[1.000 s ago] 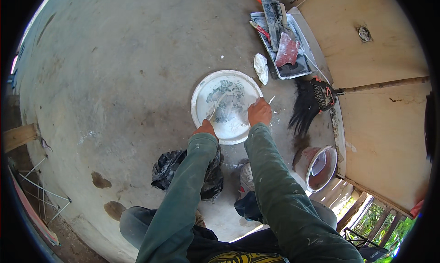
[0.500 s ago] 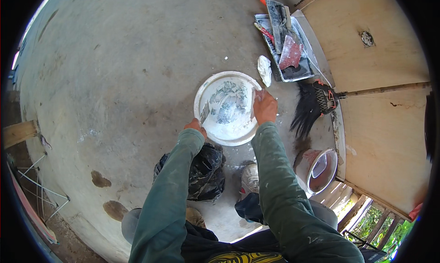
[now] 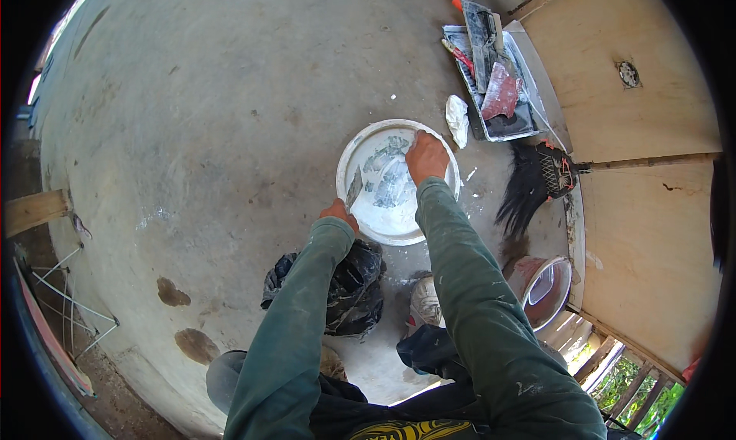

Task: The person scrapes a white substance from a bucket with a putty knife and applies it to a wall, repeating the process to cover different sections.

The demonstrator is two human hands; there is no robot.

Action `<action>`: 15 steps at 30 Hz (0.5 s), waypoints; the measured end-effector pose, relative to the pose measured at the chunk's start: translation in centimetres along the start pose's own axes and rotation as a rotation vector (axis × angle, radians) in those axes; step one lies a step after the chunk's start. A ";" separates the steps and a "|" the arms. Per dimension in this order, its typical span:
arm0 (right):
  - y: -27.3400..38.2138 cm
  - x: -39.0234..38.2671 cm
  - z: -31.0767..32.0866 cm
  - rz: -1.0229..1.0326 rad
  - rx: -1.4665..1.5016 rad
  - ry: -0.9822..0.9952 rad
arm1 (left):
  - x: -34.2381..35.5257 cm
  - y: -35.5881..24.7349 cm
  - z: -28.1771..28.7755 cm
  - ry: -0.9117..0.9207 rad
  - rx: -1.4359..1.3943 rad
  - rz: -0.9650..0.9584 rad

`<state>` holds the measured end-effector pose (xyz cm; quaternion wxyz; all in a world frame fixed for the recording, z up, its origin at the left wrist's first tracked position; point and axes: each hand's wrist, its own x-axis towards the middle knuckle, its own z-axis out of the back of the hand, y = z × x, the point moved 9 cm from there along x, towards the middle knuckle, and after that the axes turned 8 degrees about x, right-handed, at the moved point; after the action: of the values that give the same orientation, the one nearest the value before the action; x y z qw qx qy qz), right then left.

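Note:
A round white basin (image 3: pixel 345 164) rests on the floor, its inside smeared with white paste (image 3: pixel 395 214) and grey-green streaks. At its lower left rim, my left hand (image 3: pixel 340 213) is closed around a putty knife (image 3: pixel 354 185), whose grey blade points up over the basin. My right hand (image 3: pixel 427 158) is closed above the right part of the basin. Its fingers face down and away, so what they hold is hidden. Both green sleeves carry white specks.
A crumpled black plastic bag (image 3: pixel 354 294) lies by my feet. To the right are a tray (image 3: pixel 529 129) of tools, a white crumpled piece (image 3: pixel 457 120), a black-bristled broom (image 3: pixel 525 183) and a stained bucket (image 3: pixel 548 290). A wooden panel (image 3: pixel 652 233) stands behind them.
My right hand has moved from the basin's right rim inward and slightly up. My left hand still grips the putty knife by the left rim. The whole view has shifted slightly.

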<state>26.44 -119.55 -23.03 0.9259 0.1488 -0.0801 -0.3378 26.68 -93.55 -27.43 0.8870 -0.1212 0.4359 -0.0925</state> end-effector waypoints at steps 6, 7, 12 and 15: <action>4.2 -0.5 -0.5 0.198 0.095 0.130 | -0.2 0.8 -0.7 -0.033 -0.037 -0.005; 5.7 -0.9 -0.4 0.274 0.150 0.198 | -0.1 1.5 -0.8 -0.064 -0.065 -0.017; 0.1 1.6 5.1 0.199 0.374 0.193 | -1.3 0.4 -1.8 -0.090 -0.117 -0.004; -0.7 2.3 5.6 0.242 0.289 0.202 | -1.8 0.9 -2.1 -0.171 -0.200 -0.067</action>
<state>26.40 -122.78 -17.89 0.9321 0.3024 -0.0518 -0.1923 24.03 -92.47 -27.59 0.9009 -0.2309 0.3613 -0.0677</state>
